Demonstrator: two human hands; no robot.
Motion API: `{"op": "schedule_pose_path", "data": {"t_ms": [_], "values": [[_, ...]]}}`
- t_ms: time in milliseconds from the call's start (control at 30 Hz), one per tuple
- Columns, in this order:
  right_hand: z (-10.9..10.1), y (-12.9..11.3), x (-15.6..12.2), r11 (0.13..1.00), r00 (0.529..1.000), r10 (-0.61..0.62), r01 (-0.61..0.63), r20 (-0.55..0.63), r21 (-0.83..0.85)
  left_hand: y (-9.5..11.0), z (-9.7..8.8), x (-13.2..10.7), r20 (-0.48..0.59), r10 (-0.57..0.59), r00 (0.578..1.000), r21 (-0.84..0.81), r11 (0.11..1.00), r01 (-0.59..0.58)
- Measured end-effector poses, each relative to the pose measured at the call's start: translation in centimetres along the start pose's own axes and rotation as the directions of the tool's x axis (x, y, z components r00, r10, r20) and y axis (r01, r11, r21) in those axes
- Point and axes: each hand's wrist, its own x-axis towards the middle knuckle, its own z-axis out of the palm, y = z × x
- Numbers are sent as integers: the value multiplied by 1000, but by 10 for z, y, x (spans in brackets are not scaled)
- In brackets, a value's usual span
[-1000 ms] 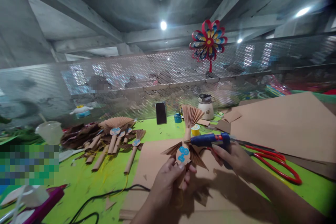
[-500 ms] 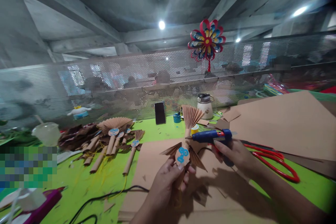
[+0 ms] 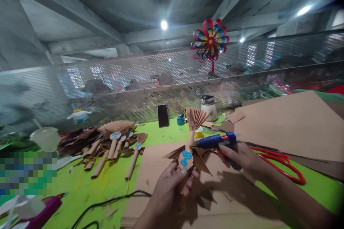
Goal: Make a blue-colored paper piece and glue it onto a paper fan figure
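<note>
Pinched between the fingers of my left hand [image 3: 174, 184] is a brown paper figure [image 3: 186, 159], with a pleated fan at its top, two pleated side wings and a disc with blue markings. My right hand [image 3: 239, 155] is wrapped round a blue hot glue gun [image 3: 216, 141]. The gun's nozzle points left and meets or nearly meets the figure's stem, just above the disc. A sheet of brown card [image 3: 158, 164] lies beneath both hands on the green table.
Finished-looking paper figures [image 3: 115, 143] lie in a pile at left. Red-handled scissors [image 3: 285, 166] rest right of my right arm. A phone [image 3: 162, 115], yellow tape roll [image 3: 199, 132] and jug [image 3: 209, 108] stand farther back. A black cable [image 3: 107, 200] crosses the front left.
The glue gun's nozzle has dipped slightly along the figure's stem towards the disc. My left hand keeps its hold, and the whole view has shifted a little.
</note>
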Motion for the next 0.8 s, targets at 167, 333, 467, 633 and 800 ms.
{"op": "schedule_pose_path", "data": {"t_ms": [167,333,467,633,800], "values": [[3,1,2,999,999,-25,26,-21,35,0,1,-1,47,6,999,-25,1000,-5],[2,1,0,999,999,-38,37,23,17,7,6,-6,65,-11,998,-9,1000,11],[-3,5,0,1000,1000,-13,13,14,8,10,9,-9,51,-14,999,-7,1000,15],[-1,8,3,999,1000,-9,10,-21,46,9,8,-9,61,-22,998,0,1000,22],[2,4,2,999,1000,-20,19,22,41,8,6,-7,101,-38,994,-45,998,43]]}}
